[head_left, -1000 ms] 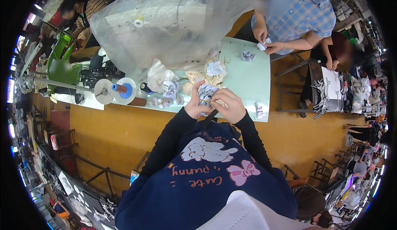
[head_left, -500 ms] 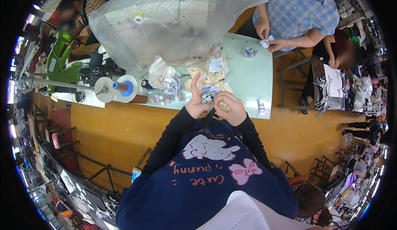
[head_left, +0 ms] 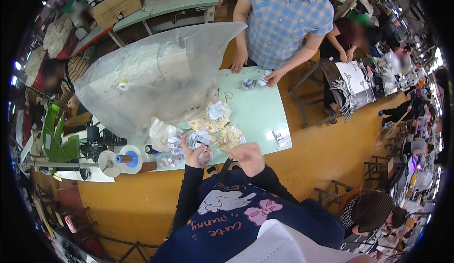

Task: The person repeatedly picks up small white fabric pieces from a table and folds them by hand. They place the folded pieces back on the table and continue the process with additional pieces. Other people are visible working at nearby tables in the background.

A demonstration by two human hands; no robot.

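Note:
My left hand (head_left: 192, 157) is above the table's near edge, its fingers around a bundle of white labels (head_left: 201, 140) with dark print and its thumb sticking up. To its right my right hand (head_left: 249, 159) is closed; what it holds, if anything, is hidden. A dark strap (head_left: 228, 164) hangs beside its fingers. Just beyond my hands lie cream-coloured bundles (head_left: 231, 137) and a pale folded packet (head_left: 218, 109). More small white label rolls (head_left: 172, 160) sit left of my left hand, near a crumpled clear bag (head_left: 161, 133).
A big translucent plastic sheet (head_left: 156, 74) covers much of the pale green table (head_left: 265, 107). Thread spools (head_left: 127, 159) and a green machine (head_left: 56, 135) stand at left. Across the table a person in a checked shirt (head_left: 286, 21) touches white labels (head_left: 255, 82). A white packet (head_left: 281, 139) lies near the right corner.
My hands have moved apart; the right one no longer pinches the thin yellowish band seen earlier between them. The view has shifted. The person opposite has lowered the labels to the table.

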